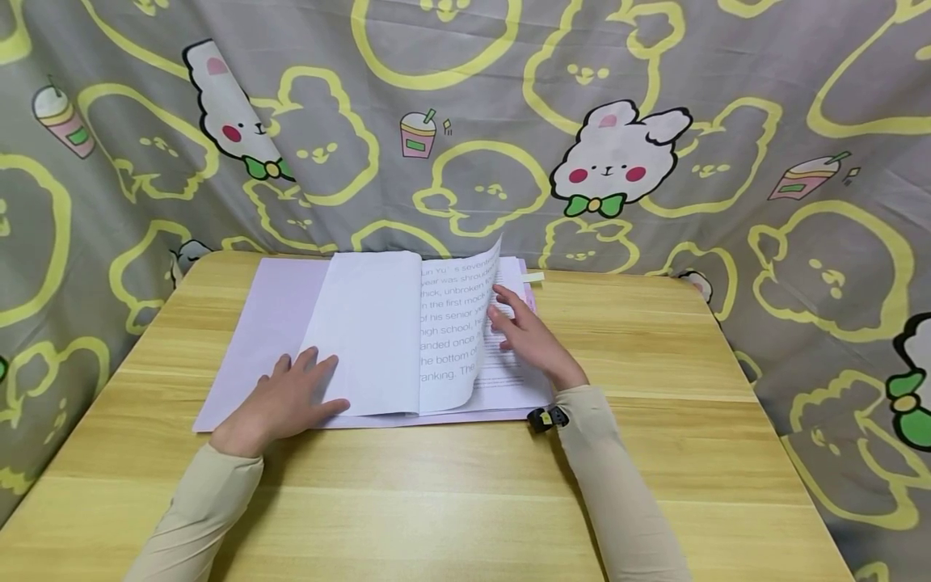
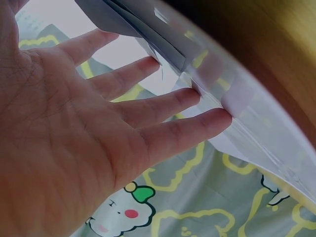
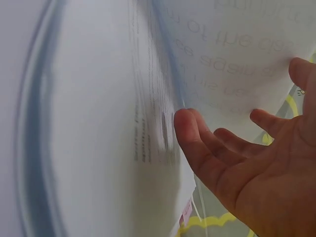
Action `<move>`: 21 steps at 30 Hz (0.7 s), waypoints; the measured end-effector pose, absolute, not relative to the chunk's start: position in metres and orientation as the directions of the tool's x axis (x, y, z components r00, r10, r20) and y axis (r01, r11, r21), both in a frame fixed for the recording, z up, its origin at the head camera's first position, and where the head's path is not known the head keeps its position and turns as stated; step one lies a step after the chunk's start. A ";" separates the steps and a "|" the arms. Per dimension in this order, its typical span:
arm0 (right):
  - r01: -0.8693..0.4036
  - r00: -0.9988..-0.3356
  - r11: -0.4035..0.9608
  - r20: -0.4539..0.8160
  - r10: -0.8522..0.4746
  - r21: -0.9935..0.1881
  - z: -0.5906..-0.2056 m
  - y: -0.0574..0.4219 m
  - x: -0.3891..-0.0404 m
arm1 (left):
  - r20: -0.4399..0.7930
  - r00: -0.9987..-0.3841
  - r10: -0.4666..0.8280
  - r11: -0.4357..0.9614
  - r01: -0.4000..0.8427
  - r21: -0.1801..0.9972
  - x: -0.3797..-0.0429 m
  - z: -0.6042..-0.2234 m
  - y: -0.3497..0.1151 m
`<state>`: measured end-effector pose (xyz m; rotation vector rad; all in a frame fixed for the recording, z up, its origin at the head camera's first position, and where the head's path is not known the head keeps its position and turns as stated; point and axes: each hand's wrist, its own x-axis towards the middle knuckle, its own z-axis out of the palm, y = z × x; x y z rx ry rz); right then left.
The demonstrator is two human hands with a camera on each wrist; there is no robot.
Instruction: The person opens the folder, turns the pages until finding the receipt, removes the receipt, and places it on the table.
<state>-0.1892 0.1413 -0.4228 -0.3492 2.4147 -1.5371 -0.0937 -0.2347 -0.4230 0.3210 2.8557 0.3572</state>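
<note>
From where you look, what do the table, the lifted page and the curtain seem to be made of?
Table: wood or wood-look laminate, softly shiny, by its grain and pale reflection. Lifted page: thin, matte paper; it curls and print shows through. Curtain: probably smooth printed fabric, given its folds.

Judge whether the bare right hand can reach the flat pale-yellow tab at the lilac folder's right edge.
Likely yes: the right hand is near the tab, and the lifted white printed page stands left of that path.

On the curled page (image 1: 449, 335), the words "year was", "the first mock", "his senior", "high school" and "bottom of" can be read, while print on the sheet beneath (image 1: 512, 392) is too small.
</note>
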 end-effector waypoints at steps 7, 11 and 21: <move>-0.082 -0.933 0.446 -0.089 -0.350 -0.891 -0.424 0.136 -0.186 | -0.215 -0.946 0.243 0.946 0.183 0.266 -0.094 -0.424 -0.235; -0.081 -0.932 0.462 -0.097 -0.350 -0.883 -0.424 0.132 -0.185 | -0.218 -0.946 0.240 0.947 0.180 0.265 -0.094 -0.424 -0.235; -0.105 -0.927 0.514 -0.104 -0.361 -0.851 -0.426 0.123 -0.182 | -0.217 -0.946 0.240 0.948 0.180 0.264 -0.095 -0.425 -0.235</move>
